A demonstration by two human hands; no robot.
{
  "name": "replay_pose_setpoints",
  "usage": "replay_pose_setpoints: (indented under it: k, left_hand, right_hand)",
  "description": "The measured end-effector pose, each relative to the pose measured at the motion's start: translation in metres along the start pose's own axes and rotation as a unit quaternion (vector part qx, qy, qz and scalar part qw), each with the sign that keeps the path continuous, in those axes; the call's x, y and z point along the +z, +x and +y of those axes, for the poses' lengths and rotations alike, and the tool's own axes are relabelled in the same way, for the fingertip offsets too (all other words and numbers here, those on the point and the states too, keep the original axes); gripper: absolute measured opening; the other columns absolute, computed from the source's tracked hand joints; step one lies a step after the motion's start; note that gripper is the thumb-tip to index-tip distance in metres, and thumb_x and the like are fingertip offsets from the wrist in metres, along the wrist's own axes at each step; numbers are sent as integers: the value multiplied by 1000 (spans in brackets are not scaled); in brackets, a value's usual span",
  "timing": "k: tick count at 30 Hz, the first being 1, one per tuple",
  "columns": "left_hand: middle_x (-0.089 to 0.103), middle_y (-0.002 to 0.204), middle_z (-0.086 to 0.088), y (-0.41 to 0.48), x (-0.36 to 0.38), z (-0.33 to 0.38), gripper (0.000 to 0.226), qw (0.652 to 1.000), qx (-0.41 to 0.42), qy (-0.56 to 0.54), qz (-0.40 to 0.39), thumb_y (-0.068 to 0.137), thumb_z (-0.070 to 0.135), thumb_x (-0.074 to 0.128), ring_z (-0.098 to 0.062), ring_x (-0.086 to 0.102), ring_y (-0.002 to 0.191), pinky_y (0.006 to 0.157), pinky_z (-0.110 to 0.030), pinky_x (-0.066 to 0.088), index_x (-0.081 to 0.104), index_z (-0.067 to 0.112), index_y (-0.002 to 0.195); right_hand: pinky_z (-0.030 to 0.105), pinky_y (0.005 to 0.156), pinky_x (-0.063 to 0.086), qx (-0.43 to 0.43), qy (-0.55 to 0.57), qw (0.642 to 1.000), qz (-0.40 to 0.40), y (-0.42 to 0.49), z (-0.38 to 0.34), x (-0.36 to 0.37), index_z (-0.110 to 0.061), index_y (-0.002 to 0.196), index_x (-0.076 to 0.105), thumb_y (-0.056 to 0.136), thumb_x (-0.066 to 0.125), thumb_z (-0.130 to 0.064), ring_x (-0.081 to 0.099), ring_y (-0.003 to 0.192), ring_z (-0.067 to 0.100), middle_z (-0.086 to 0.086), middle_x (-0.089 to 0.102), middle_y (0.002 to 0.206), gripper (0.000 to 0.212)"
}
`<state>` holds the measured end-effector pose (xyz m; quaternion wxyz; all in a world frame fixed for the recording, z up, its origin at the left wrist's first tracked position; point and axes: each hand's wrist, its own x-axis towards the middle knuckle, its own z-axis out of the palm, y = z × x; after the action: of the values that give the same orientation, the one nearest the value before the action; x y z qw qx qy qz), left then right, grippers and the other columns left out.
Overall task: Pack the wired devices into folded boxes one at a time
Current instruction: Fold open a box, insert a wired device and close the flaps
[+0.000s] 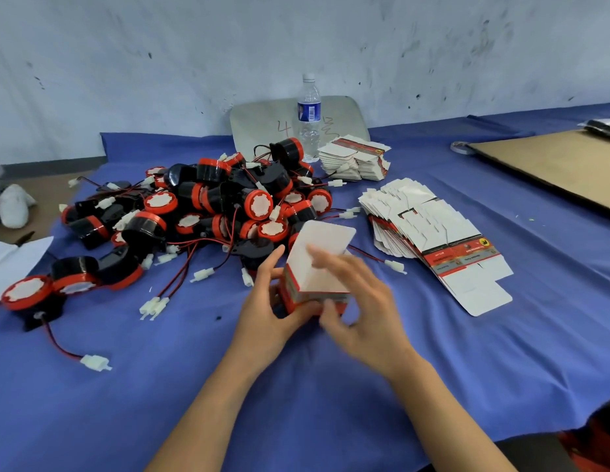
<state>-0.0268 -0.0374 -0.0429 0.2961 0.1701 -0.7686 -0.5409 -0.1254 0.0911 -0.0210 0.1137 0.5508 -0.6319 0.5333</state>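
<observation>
The folded box [307,277] is gripped upright by the left hand [268,304], flap raised, seemingly kept open for filling; the hold of the blurred right hand [361,301] cannot be told.

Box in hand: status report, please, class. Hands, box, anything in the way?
Left hand grips box. Right hand at its open top, blurred, grip unclear. Lid flap up. Device pile close behind, not blocking.
</observation>
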Motion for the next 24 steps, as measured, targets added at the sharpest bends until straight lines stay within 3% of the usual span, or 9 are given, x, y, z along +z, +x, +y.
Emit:
replay_pose_setpoints:
  k: [3, 5, 7, 9, 12, 14, 18, 21, 24]
  left_hand:
    - [57, 113, 32, 2, -3, -3, 81, 996, -35, 43, -65, 77, 17, 80, 4, 58, 108, 88, -17, 48, 33, 55, 131]
    - [54, 110, 40, 0, -6, -1, 72, 991, -48, 62, -105, 79, 13, 76, 11, 54, 108, 84, -10, 46, 36, 52, 124]
    - [56, 112, 36, -1, -10, 0, 64, 986, -64, 59, -140, 79, 9, 74, 12, 52, 111, 88, -10, 45, 41, 42, 123]
    - [58, 118, 25, -1, -12, 1, 59, 982, -74, 55, -167, 79, 6, 74, 7, 53, 114, 94, -16, 46, 45, 34, 123]
    - [58, 124, 15, -2, -13, 5, 58, 979, -81, 52, -178, 79, 6, 74, 3, 54, 115, 98, -24, 48, 46, 29, 124]
    - [58, 124, 16, -2, -13, 6, 58, 980, -78, 52, -176, 79, 7, 74, 3, 53, 116, 99, -25, 47, 46, 29, 124]
    - [58, 122, 24, -2, -13, 2, 60, 982, -77, 48, -168, 78, 11, 77, 5, 51, 119, 100, -23, 44, 46, 34, 123]
    - [58, 119, 28, -1, -13, 0, 60, 982, -75, 54, -168, 77, 12, 78, 6, 51, 118, 97, -18, 44, 46, 36, 122]
    - [57, 119, 30, -1, -13, -2, 60, 981, -73, 54, -170, 77, 14, 78, 7, 51, 118, 95, -17, 44, 46, 36, 123]
  right_hand:
    - [11, 87, 43, 90, 33, 978, 186, 15, 12, -6, -21, 115, 61, 74, 38, 6, 61, 104, 0, -6, 66, 108, 55]
    - [5, 77, 41, 166, 6, 959, 229, 32, 30, -12, -20, 105, 63, 74, 36, 15, 61, 94, -7, 0, 68, 99, 55]
    - [8, 78, 41, 200, -31, 965, 166, 47, 49, -15, -12, 104, 66, 75, 36, 21, 63, 96, 4, 6, 68, 102, 54]
    - [19, 87, 43, 192, -59, 978, 54, 57, 67, -11, -5, 114, 66, 79, 38, 22, 61, 106, 22, 11, 66, 114, 52]
    - [33, 98, 44, 200, -77, 973, -82, 70, 82, 3, -9, 130, 57, 89, 50, 11, 56, 115, 26, 12, 60, 127, 47]
    - [38, 97, 47, 205, -86, 967, -127, 73, 86, 13, -11, 133, 56, 91, 56, 5, 57, 114, 27, 12, 59, 128, 45]
    - [38, 90, 47, 240, -114, 960, -86, 63, 96, 24, -9, 121, 63, 88, 63, -1, 58, 100, 26, 14, 57, 116, 34]
    - [38, 81, 46, 312, -40, 948, -51, 58, 96, 23, -5, 105, 65, 90, 60, -8, 55, 90, 25, 13, 61, 101, 16]
    - [39, 76, 46, 292, -96, 952, 2, 57, 94, 21, -8, 103, 62, 96, 54, -13, 55, 87, 24, 10, 64, 99, 12]
